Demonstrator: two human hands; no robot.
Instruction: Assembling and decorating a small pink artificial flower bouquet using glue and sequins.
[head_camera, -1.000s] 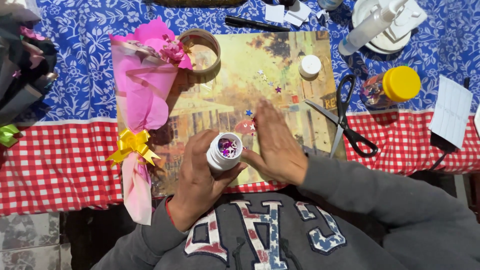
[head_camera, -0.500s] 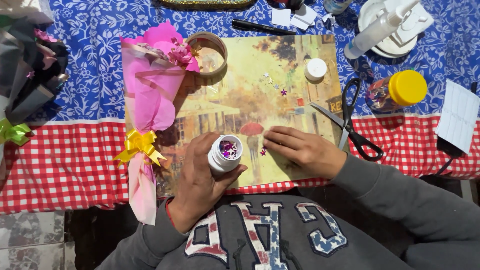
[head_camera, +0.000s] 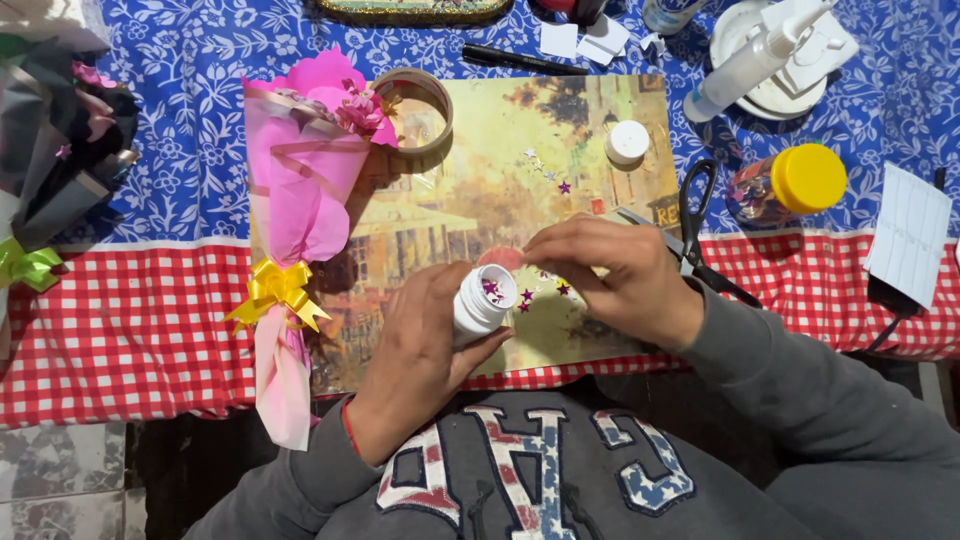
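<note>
Head view of sequin work on a picture board. The left hand (head_camera: 420, 360) is wrapped around a small white sequin bottle (head_camera: 483, 300), holding it tilted with its open mouth turned toward the other hand; purple star sequins show inside the neck. The right hand (head_camera: 615, 275) hovers just beside the bottle mouth with its fingertips (head_camera: 535, 250) drawn together in a pinch; whether a sequin lies between them cannot be told. Below them lies the picture board (head_camera: 470, 200), printed with a street scene in yellow tones, flat on the bench (head_camera: 130, 330) over checked and floral cloths. A few star sequins (head_camera: 545, 170) are scattered on the board's upper part, more lie just under the pinch, and the bottle's white cap (head_camera: 627, 142) stands near the board's upper right corner. A pink paper bouquet (head_camera: 300, 200) with a yellow bow overlaps the board's left edge, a tape roll (head_camera: 415, 105) beside it; scissors (head_camera: 690, 230) rest at the right edge. Good practice here would likely be a low, steady bottle tilt, so the contents do not spill, and picking single stars directly over the board.
</note>
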